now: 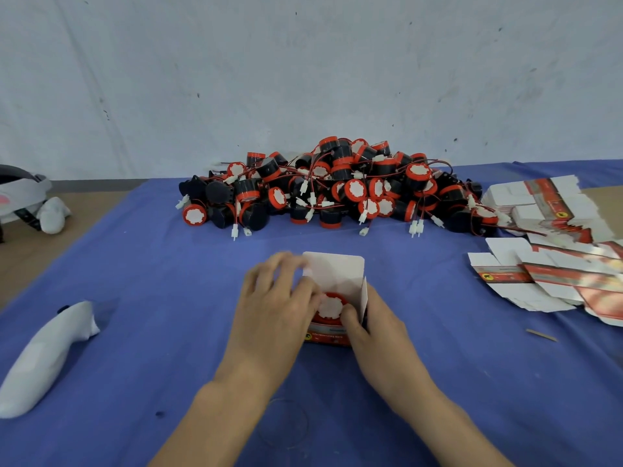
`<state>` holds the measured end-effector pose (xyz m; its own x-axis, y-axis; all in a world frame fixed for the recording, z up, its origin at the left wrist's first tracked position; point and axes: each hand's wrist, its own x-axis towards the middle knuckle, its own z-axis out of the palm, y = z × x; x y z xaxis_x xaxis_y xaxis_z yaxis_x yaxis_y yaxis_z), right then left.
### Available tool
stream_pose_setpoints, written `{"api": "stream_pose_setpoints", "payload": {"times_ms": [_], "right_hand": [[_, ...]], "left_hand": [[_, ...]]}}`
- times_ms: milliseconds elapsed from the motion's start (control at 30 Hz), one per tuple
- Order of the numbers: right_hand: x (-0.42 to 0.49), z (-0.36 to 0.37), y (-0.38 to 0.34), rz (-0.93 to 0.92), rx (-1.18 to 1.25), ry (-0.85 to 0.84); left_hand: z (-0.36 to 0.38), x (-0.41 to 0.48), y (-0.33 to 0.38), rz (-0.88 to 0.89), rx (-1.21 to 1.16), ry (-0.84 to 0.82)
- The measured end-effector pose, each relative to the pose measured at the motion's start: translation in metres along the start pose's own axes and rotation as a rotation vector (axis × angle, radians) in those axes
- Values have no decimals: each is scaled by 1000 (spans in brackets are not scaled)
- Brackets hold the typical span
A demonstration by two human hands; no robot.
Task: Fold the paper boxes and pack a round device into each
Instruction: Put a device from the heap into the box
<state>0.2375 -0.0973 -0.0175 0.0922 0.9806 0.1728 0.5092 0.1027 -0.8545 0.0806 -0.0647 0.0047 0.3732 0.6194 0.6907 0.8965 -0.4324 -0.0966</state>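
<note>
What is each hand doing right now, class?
Left hand: holds the paper box at its left side.
Right hand: grips the box's right side, thumb on the round device.

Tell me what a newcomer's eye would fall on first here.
First, the heap of red-and-black round devices, piled at the far middle of the blue cloth. Nearer, the left hand and right hand hold an open paper box with one round device seated in it. Flat box blanks lie spread at the right.

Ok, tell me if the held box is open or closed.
Open: the box has its top flap raised, round device visible inside.
</note>
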Motion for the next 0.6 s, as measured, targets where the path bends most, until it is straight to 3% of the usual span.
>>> {"api": "stream_pose_setpoints", "payload": {"times_ms": [100, 233, 367, 467, 533, 600], "right_hand": [[1, 0, 0, 4, 5, -10], [0, -1, 1, -10, 6, -24], [0, -1, 4, -9, -12, -57], [2, -3, 6, 10, 14, -55], [4, -4, 9, 8, 32, -51], [6, -6, 10, 7, 46, -66]], "left_hand": [[-5, 6, -5, -126, 26, -85], [-2, 5, 1, -88, 115, -310], [6, 7, -4, -74, 87, -428], [0, 9, -4, -107, -49, -488], [-5, 5, -5, -132, -233, -398], [-12, 1, -7, -273, -585, -283]]}}
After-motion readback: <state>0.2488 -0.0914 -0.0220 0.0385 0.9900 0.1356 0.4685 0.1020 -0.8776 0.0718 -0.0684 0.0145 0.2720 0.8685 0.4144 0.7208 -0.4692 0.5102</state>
